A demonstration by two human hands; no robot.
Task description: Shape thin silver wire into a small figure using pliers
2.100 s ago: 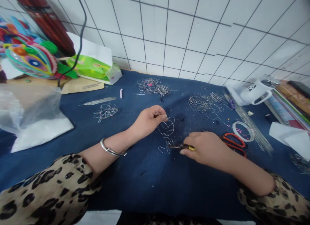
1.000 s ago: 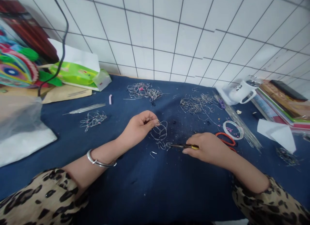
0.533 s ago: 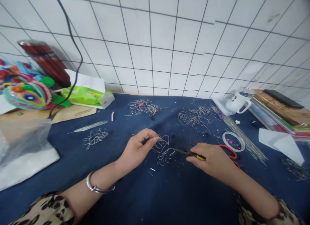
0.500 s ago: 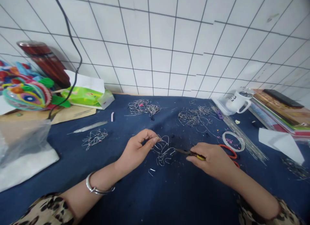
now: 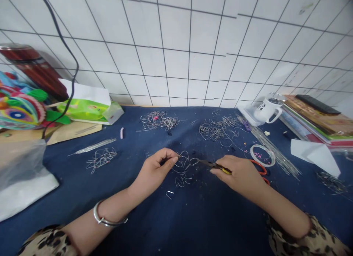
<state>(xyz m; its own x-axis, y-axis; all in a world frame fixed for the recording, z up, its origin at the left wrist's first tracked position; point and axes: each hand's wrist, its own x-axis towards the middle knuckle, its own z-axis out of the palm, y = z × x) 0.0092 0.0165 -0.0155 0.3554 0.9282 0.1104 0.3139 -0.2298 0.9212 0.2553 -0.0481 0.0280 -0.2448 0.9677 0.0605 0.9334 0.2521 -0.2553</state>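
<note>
Both hands are working over the bench [image 5: 193, 219]: left hand [image 5: 154, 171] is pinching a bent wire [image 5: 183, 163], right hand [image 5: 239, 173] is gripping pliers [image 5: 209, 163], tips nearing that wire; shaping seemingly underway.

One camera sits on the person's head. It looks forward and down at the blue table [image 5: 176, 219] from close up. The left hand [image 5: 154, 171] shows near 7 o'clock, the right hand [image 5: 239, 173] near 4 o'clock, and the tiled wall [image 5: 176, 46] at 12 o'clock.

wire heaps [image 5: 217, 128] behind, scissors [image 5: 259, 168] rightward
</note>
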